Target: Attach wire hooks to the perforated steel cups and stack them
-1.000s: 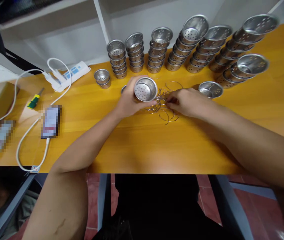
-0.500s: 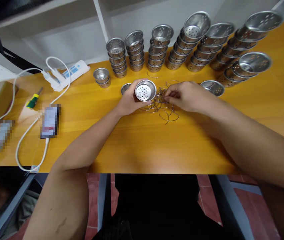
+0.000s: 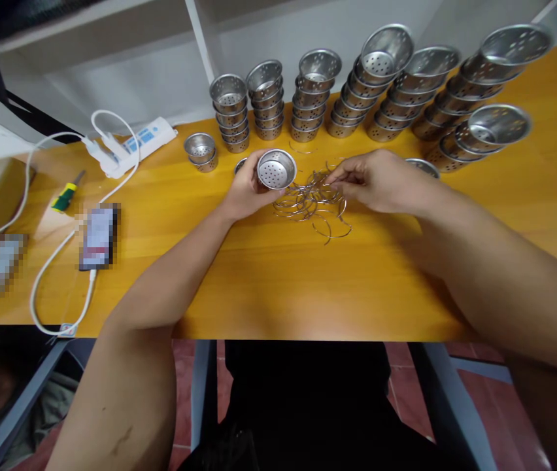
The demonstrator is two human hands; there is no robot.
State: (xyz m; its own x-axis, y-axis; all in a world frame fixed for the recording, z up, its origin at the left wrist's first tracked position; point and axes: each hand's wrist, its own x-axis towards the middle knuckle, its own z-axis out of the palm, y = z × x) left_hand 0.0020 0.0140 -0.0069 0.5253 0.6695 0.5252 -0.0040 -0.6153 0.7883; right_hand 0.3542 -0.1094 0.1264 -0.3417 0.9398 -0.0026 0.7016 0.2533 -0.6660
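My left hand [image 3: 248,191] is wrapped round a small perforated metal strainer cup [image 3: 277,170], its open mouth tilted toward me. Just right of the cup, thin curved metal wires [image 3: 308,201] lie in a tangled heap on the table. At the heap's right edge, my right hand [image 3: 364,180] has thumb and fingers pinched together on a wire. How much of that wire is in the fingers is hard to see. Behind my left hand a round metal piece [image 3: 240,165] is mostly hidden, and another perforated cup [image 3: 423,167] lies partly behind my right hand.
Several stacks of perforated cups [image 3: 315,98] stand along the back of the table [image 3: 278,281]. A short stack [image 3: 201,152] is left of them. Farther left are a power strip [image 3: 136,147], a screwdriver [image 3: 65,196], a phone [image 3: 99,237] and a white cable [image 3: 38,294].
My left hand has shifted slightly left with the cup, uncovering more of the wires. My right hand has moved a little right and up, still pinched at the heap.
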